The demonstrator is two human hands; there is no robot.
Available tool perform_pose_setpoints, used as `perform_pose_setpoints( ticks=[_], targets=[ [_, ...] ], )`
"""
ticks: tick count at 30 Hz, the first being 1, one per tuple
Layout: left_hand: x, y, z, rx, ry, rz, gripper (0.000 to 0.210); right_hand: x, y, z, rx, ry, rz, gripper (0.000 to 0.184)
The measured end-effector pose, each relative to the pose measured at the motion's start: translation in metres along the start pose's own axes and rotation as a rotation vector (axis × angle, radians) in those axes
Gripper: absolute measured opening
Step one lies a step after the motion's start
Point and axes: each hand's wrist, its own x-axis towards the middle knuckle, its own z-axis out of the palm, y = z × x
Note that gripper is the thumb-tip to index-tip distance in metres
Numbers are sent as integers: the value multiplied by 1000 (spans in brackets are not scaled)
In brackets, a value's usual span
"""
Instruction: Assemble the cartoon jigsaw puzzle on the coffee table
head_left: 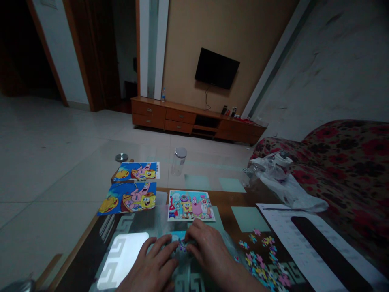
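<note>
Some puzzle pieces point(182, 244) between fingers point(192, 232)

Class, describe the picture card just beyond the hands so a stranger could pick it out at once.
On the table, look just beyond the right hand. There lies a picture card showing a row of cartoon characters on pale blue. That pale background sets it apart from the two deep-blue pictures to its left.
</note>
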Motion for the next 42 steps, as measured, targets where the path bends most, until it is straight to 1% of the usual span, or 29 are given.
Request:
perform_pose_setpoints(
  ticks=[3,7,11,15,18,23,27,32,35,42],
  targets=[
    [0,0,-1,-11,-12,-7,43,-1,0,0,5,-6,6,22],
    [-5,-1,5,-68,-44,-25,42,-3,1,3,49,11,-5,22],
    [-8,-1,10,-88,-36,-28,45,-4,-1,4,71,6,1,25],
    [-3,-1,4,-41,-44,6,42,-4,-2,1,59,-15,15,21],
    [1,0,0,-63,-32,2,41,-4,-1,0,49,-10,17,19],
    [-1,3,4,-113,-62,-24,45,-6,3,2,40,8,-4,21],
    [-1,4,8,-122,-86,-35,47,-7,2,1,30,-20,25,19],
    [2,5,3,-97,-112,-25,53,-6,-2,0,10,-38,53,16],
    [5,5,-1,-78,-140,-12,53,-5,-2,0,0,-40,54,14],
    [7,6,-3,-26,-82,21,47,-7,3,-5,20,0,43,15]
  ],
)
